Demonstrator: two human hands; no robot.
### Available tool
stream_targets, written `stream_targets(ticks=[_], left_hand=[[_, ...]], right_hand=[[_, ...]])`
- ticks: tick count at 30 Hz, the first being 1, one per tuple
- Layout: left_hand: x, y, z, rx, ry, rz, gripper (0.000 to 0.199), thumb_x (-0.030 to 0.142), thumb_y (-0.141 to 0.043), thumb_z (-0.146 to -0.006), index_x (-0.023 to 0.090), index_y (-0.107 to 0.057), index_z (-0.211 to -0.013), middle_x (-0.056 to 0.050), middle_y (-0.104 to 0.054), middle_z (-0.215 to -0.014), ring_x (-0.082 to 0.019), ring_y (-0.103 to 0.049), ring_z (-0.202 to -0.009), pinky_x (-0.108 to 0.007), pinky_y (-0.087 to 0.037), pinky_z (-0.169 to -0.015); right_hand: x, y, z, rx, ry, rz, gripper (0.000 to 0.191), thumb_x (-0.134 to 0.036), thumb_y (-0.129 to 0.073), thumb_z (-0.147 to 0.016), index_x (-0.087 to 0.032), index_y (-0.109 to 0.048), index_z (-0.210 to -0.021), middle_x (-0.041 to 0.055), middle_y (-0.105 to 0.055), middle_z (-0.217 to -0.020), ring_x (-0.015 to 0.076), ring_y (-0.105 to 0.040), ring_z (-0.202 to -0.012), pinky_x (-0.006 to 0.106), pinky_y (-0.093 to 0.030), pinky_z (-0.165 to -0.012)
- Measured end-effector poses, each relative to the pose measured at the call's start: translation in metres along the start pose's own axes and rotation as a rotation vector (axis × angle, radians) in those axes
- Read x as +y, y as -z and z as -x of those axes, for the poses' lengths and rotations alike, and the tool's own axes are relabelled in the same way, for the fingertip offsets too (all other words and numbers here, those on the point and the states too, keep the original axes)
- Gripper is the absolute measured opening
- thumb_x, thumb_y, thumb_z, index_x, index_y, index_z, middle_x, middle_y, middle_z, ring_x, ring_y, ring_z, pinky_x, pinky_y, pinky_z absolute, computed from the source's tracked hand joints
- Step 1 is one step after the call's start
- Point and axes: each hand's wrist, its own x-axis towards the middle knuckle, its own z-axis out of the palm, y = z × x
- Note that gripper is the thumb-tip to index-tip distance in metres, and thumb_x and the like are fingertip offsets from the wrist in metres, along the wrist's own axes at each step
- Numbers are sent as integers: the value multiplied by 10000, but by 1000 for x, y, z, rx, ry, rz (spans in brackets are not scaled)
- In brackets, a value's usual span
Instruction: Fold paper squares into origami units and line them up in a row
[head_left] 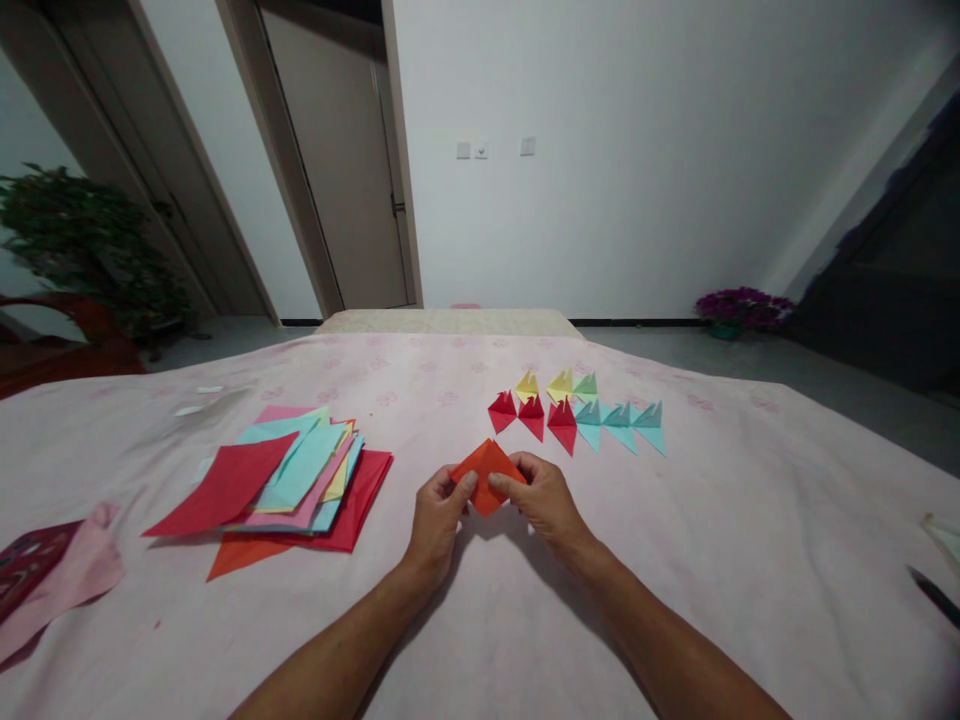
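An orange sheet of origami paper, folded down to a small diamond, is held up between my two hands, a little above the tablecloth. My left hand pinches its left corner, thumb on the front face. At the right corner my right hand grips it the same way, thumb laid across the front. The fingers behind the paper are mostly hidden. Just beyond stand folded paper cranes in rows: red ones, light blue ones, yellow ones and a green one.
Left of my hands lies a fanned pile of coloured paper sheets. A pink cloth or paper and a dark red packet are at the far left. A dark pointed object lies at the right edge of the pink flowered tablecloth.
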Motion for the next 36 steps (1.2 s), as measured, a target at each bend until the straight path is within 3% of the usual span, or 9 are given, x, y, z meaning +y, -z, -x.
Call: stream_targets(ticks=[5, 14, 20, 24, 27, 29, 32, 36], left_hand=[[-1, 1, 0, 102, 16, 88, 355, 469, -734, -765, 124, -663, -805, 16, -585, -643, -84, -450, -554, -208, -349, -533], [1, 5, -8, 67, 67, 176, 397, 471, -784, -705, 118, -707, -869, -47, -688, -759, -135, -582, -639, -239, -452, -621], [-2, 9, -15, 90, 40, 21, 405, 487, -757, -730, 85, -723, -769, -19, -628, -609, -89, -486, -526, -189, -351, -485], [-7, 10, -17, 75, 63, 64, 545, 537, -731, -741, 81, -717, -1041, -67, -693, -779, -117, -573, -598, -190, -403, -496], [-8, 12, -16, 47, 81, 159, 718, 592, -661, -793, 110, -570, -1317, -78, -697, -831, -128, -613, -620, -219, -469, -548], [-7, 13, -13, 2, 90, 196, 753, 636, -594, -824, 121, -521, -1367, -81, -694, -819, -132, -619, -613, -231, -482, -558], [-5, 13, -8, -76, 94, 127, 655, 613, -640, -799, 128, -627, -1238, -91, -702, -838, -148, -634, -657, -225, -478, -557], [-5, 6, -4, -104, 58, -48, 399, 451, -811, -667, 103, -721, -840, -55, -682, -725, -122, -576, -594, -192, -415, -504]], right_hand=[[11, -6, 4, -32, -103, -133, 308, -405, -753, -692, -152, -652, -834, -13, -612, -648, 111, -509, -532, 219, -383, -468], [22, -9, 8, -90, -164, -142, 330, -431, -769, -675, -150, -599, -643, -22, -561, -507, 79, -457, -425, 206, -343, -414], [30, -6, 6, -69, -188, -160, 456, -580, -612, -800, -134, -628, -706, 0, -581, -519, 85, -484, -403, 199, -359, -390], [39, -5, 4, 24, -132, -154, 475, -592, -599, -815, -143, -601, -659, -4, -570, -488, 77, -463, -370, 191, -329, -366], [43, -4, 5, 90, -92, -173, 476, -597, -600, -818, -154, -584, -642, -3, -573, -481, 76, -452, -359, 190, -318, -358], [46, -4, 6, 127, -63, -170, 472, -596, -600, -822, -158, -584, -648, 2, -584, -489, 77, -449, -366, 191, -324, -362], [47, -6, 7, 182, -28, -148, 468, -600, -595, -826, -162, -593, -663, 11, -601, -508, 79, -445, -375, 193, -333, -364], [45, -10, 9, 238, -23, -129, 473, -623, -607, -791, -169, -600, -658, 3, -586, -489, 80, -422, -358, 199, -326, -347]])
